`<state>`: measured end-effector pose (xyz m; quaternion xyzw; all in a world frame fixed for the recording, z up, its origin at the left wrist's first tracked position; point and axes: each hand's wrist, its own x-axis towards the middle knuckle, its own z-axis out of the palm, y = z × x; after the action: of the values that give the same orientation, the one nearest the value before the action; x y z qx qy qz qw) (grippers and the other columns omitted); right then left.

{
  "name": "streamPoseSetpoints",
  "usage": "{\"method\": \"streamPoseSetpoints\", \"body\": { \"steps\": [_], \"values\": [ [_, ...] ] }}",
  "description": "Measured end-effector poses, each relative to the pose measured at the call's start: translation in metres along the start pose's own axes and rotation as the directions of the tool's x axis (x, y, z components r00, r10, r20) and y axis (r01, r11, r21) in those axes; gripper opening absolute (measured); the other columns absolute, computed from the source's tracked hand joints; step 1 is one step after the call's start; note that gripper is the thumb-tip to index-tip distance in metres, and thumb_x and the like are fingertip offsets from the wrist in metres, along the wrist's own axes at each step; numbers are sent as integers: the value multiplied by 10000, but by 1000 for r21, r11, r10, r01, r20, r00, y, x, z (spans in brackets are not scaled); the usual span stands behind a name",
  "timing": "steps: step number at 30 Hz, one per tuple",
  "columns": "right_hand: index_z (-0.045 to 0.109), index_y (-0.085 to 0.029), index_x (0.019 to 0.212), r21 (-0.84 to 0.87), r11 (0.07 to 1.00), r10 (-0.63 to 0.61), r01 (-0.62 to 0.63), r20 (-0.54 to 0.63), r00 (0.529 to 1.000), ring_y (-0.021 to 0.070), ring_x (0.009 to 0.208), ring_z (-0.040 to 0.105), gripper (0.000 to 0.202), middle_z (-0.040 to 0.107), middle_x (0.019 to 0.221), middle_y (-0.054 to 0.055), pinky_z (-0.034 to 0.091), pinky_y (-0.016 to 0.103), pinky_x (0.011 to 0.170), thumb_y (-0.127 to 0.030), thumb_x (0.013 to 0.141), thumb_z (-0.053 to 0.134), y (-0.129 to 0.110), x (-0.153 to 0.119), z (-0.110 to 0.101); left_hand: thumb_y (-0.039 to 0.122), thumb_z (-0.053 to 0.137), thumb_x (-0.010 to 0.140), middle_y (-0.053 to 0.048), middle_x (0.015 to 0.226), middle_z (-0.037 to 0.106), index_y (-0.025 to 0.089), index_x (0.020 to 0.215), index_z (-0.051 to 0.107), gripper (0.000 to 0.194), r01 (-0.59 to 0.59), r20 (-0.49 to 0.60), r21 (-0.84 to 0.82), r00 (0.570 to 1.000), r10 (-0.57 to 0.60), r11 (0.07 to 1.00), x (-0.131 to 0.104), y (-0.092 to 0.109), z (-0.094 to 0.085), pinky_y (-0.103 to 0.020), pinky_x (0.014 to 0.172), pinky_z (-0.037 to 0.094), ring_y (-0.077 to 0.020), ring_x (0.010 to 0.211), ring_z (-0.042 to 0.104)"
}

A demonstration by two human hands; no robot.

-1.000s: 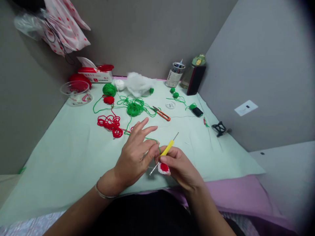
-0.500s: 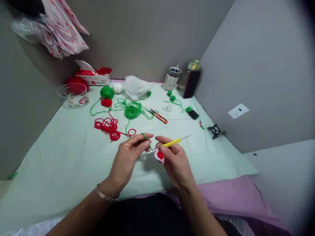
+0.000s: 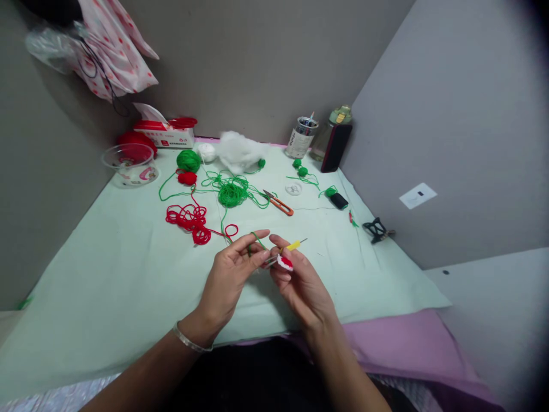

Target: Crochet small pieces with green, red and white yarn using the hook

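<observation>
Green yarn (image 3: pixel 258 238) loops over the raised index finger of my left hand (image 3: pixel 234 268), whose thumb pinches close to the work. My right hand (image 3: pixel 302 280) grips a yellow-handled crochet hook (image 3: pixel 292 247) and a small red crochet piece with a white edge (image 3: pixel 285 262). The hook's thin metal end points left toward my left thumb; its tip is partly hidden by the fingers. From my left hand the green strand runs back to a loose green yarn tangle (image 3: pixel 232 194). A tangle of red yarn (image 3: pixel 189 217) lies left of it.
Orange-handled thread snips (image 3: pixel 278 203) lie mid-table. Behind are a green yarn ball (image 3: pixel 189 161), white stuffing (image 3: pixel 238 150), a tissue box (image 3: pixel 167 136) and a clear plastic tub (image 3: pixel 134 171). At the back right stand a pen can (image 3: pixel 301 139), a bottle (image 3: pixel 321 140) and a phone (image 3: pixel 337 149).
The red and white piece has tilted and shifted slightly right. The hook has turned, so less of its handle shows. My hands have drawn closer together.
</observation>
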<state>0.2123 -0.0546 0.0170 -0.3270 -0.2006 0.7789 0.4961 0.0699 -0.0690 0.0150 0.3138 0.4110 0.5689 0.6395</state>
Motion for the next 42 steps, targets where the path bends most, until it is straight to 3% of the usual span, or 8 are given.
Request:
{"method": "streamPoseSetpoints", "body": {
  "steps": [8, 12, 16, 19, 22, 25, 31, 42],
  "values": [
    [782, -246, 1125, -386, 844, -427, 371, -66, 902, 110, 699, 628, 313, 698, 822, -8, 546, 249, 693, -312, 826, 843, 10, -10, 2, 244, 875, 795, 26, 829, 694, 224, 1213, 789, 427, 31, 10, -17, 999, -31, 999, -1, -3, 2, -233, 789, 535, -111, 779, 664],
    [764, -270, 1192, -710, 328, -733, 623, 224, 642, 160, 785, 690, 264, 735, 917, 27, 600, 311, 712, -195, 945, 710, 16, -13, -3, 260, 866, 805, 11, 876, 720, 216, 1239, 783, 444, 45, 31, -21, 999, -45, 999, -5, -4, 3, -243, 820, 538, -123, 833, 669],
    [692, -296, 1346, -703, -216, -754, 677, 561, 342, 177, 857, 725, 490, 755, 1013, 60, 631, 310, 718, -26, 938, 656, 19, -15, -10, 312, 815, 875, -14, 972, 751, 219, 1309, 746, 449, 59, 45, 16, 997, -60, 998, -14, 2, -1, -281, 928, 530, -156, 953, 680],
    [670, -307, 1391, -675, -377, -728, 634, 639, 247, 194, 868, 731, 532, 753, 1025, 70, 634, 323, 703, -27, 939, 656, 22, -18, -16, 358, 782, 914, -33, 996, 771, 214, 1384, 690, 500, 95, 86, 6, 992, -95, 995, -20, 8, -1, -330, 988, 523, -186, 993, 700],
    [709, -310, 1343, -671, -393, -742, 628, 635, 215, 215, 907, 727, 482, 737, 1044, 77, 631, 343, 705, -49, 939, 667, 25, -21, -16, 305, 850, 852, -27, 986, 777, 219, 1379, 686, 558, 137, 114, -45, 985, -132, 989, -23, 13, 1, -304, 936, 533, -181, 968, 710],
    [751, -335, 1267, -669, -265, -791, 694, 563, 240, 188, 864, 709, 460, 720, 1004, 52, 615, 319, 685, -31, 931, 673, 24, -24, -10, 273, 879, 814, -14, 909, 755, 205, 1328, 721, 542, 220, 133, -136, 970, -202, 966, -22, 15, 5, -267, 879, 526, -146, 882, 692],
    [799, -333, 1140, -585, 292, -729, 757, 375, 572, 156, 897, 706, 308, 741, 967, 19, 605, 278, 736, -113, 951, 696, 13, -23, -6, 223, 850, 826, -30, 923, 733, 179, 1335, 718, 527, 312, 177, -219, 944, -277, 924, -20, 18, 4, -253, 887, 499, -127, 876, 656],
    [815, -237, 890, -307, 767, -561, 563, 106, 821, 74, 593, 652, 88, 739, 796, 7, 523, 181, 546, -289, 928, 756, -4, -26, -8, 222, 817, 843, 0, 850, 655, 213, 1253, 773, 413, 183, 153, -32, 972, -176, 983, -18, 23, -3, -236, 780, 447, -112, 787, 581]
  ]
}}
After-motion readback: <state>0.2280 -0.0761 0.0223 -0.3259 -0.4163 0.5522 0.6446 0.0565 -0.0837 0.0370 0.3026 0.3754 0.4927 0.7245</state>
